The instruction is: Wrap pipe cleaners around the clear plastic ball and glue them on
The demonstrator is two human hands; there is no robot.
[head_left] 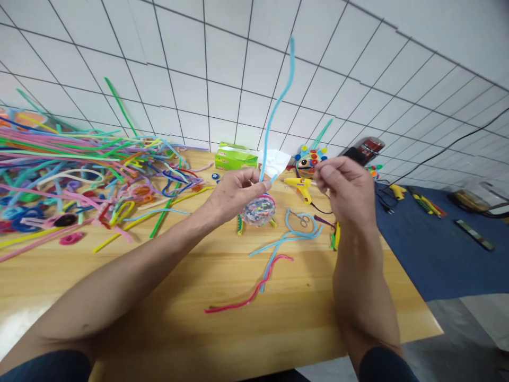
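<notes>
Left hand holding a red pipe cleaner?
No, the left hand pinches a light-blue pipe cleaner; a red one lies on the wooden table.

single head-worn camera, looking forward and down, close above the counter [302, 329], facing the tiled wall [178, 93]

Only illegible marks, too small and blurred, on the green box [236, 159] and the dark red canister [372, 145].

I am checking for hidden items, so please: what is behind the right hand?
A button-decorated craft piece, partly covered, and a black object beside a dark red canister show behind the right hand. Whatever the hand fully covers cannot be seen.
</notes>
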